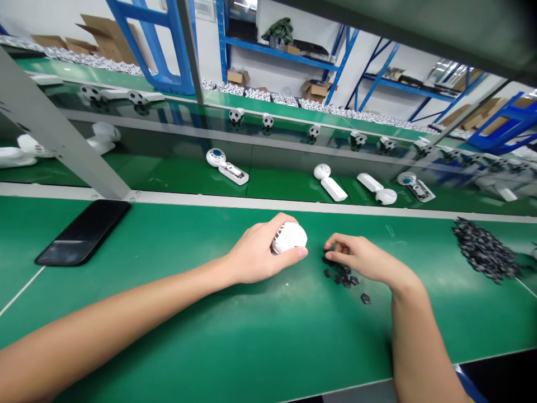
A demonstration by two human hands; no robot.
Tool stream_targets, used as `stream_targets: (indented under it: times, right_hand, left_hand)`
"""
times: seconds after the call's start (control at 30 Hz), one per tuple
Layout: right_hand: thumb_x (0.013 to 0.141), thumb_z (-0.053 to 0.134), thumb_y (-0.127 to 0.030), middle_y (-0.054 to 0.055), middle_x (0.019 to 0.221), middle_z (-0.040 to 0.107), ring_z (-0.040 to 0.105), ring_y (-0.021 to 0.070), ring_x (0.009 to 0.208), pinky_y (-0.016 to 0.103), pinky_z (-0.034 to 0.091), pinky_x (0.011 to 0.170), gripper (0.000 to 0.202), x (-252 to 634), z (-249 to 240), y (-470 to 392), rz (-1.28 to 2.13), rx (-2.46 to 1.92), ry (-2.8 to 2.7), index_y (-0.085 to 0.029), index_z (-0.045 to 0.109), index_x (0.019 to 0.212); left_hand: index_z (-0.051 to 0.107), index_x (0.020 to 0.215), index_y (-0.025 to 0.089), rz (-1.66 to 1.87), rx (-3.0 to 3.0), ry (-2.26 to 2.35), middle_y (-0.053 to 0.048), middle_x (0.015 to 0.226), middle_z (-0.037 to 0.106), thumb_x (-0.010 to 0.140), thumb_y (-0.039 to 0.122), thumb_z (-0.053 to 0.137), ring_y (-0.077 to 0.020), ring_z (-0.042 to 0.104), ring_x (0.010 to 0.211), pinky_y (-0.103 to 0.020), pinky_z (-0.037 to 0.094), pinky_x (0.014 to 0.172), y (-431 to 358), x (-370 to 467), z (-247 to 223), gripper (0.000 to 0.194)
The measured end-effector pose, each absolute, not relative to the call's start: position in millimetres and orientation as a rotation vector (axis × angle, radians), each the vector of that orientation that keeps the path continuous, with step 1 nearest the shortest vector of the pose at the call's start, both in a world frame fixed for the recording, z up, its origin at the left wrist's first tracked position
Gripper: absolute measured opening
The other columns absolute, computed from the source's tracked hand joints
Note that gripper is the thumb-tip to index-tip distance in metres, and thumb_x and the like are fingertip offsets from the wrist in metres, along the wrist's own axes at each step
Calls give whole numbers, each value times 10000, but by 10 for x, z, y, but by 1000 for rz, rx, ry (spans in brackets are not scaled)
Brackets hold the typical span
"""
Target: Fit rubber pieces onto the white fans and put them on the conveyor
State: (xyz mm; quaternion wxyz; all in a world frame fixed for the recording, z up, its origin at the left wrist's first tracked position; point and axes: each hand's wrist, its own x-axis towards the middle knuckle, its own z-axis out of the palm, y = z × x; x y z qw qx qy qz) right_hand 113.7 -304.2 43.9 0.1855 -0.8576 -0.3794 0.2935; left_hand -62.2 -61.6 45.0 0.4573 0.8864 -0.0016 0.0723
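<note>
My left hand (268, 249) is wrapped round a rounded white plastic shell (289, 237) with dark marks along its left edge, held at the middle of the green bench. To its right, my right hand (356, 254) is in a pinch, with a dark bit showing between thumb and forefinger that looks like one of the small black pentagon pieces. Several such black pentagon pieces (346, 280) lie loose just under and in front of those fingertips. One more black pentagon piece (365, 299) sits apart, nearer to me.
A large heap of black pieces (486, 249) lies at the right. A black phone (84, 232) rests on the left beside a slanted metal post (75, 112). Beyond the white rail (188, 199), white handheld units (333, 187) and football-patterned ones (267, 121) lie on green belts.
</note>
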Motion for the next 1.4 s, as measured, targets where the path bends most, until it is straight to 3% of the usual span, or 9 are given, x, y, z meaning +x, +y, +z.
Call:
stream_targets:
  times: [0.07,0.13,0.27,0.37,0.5,0.7,0.9,1.2,1.4]
  right_hand:
    - [930,683,-424,-24,729,685,612,176,667,281,439,602,203,1150,397,-3034,866,-2430,-1049,-235,655,999]
    - [901,705,-406,-19,711,690,614,175,648,283,433,586,191,1148,365,-3013,870,-2462,-1044,-229,657,953]
    - [889,695,-370,-5,707,717,632,175,625,288,431,575,142,1124,320,-2971,797,-2510,-1094,-229,677,888]
    - [897,677,-363,3,701,736,655,191,612,302,420,561,131,1058,319,-2960,687,-2563,-1110,-238,691,864]
    - [906,681,-335,14,694,747,668,214,598,316,394,544,97,922,362,-2968,561,-2630,-1142,-261,731,867]
    - [933,621,-269,32,687,720,640,227,634,317,333,529,185,774,424,-2875,341,-2762,-1163,-266,698,765]
    - [1083,434,-392,21,918,727,633,195,763,302,438,652,238,620,396,-2645,423,-2320,-1251,-246,601,997]
    - [964,694,-474,8,813,750,664,181,694,285,497,643,272,433,268,-2500,478,-2024,-1051,-226,712,852]
    - [899,769,-442,7,737,759,673,190,661,295,510,638,255,341,265,-2422,389,-2062,-928,-227,740,764]
  left_hand:
    - [474,1402,248,366,2224,-139,-100,1240,703,918,542,697,-275,683,1048,-411,538,905,-620,-630,359,609]
    - [404,1479,251,531,2262,-317,-138,1445,598,926,450,726,-308,586,1296,-473,451,1108,-616,-604,237,670]
    - [273,1580,255,621,2328,-483,-155,1570,494,951,370,714,-313,414,1495,-501,344,1223,-571,-515,8,776]
    - [369,1537,263,628,2438,-467,-144,1493,550,929,408,713,-336,454,1442,-513,375,1185,-532,-497,-60,714]
    - [548,1400,244,504,2737,-408,-144,1249,630,855,435,729,-327,623,1106,-457,486,938,-536,-524,-38,605]
    - [499,1454,280,174,2831,-175,-75,1169,729,823,431,710,-290,703,875,-373,485,745,-592,-561,-10,682]
    - [456,1495,364,160,2628,13,-10,1315,727,830,407,688,-311,741,1011,-363,527,772,-549,-567,14,706]
    - [428,1465,323,196,2446,50,-33,1306,721,845,417,698,-324,738,1043,-383,540,792,-542,-573,52,682]
    - [395,1505,312,113,2409,80,-88,1244,729,719,803,724,-374,726,1026,-435,543,812,-525,-578,91,983]
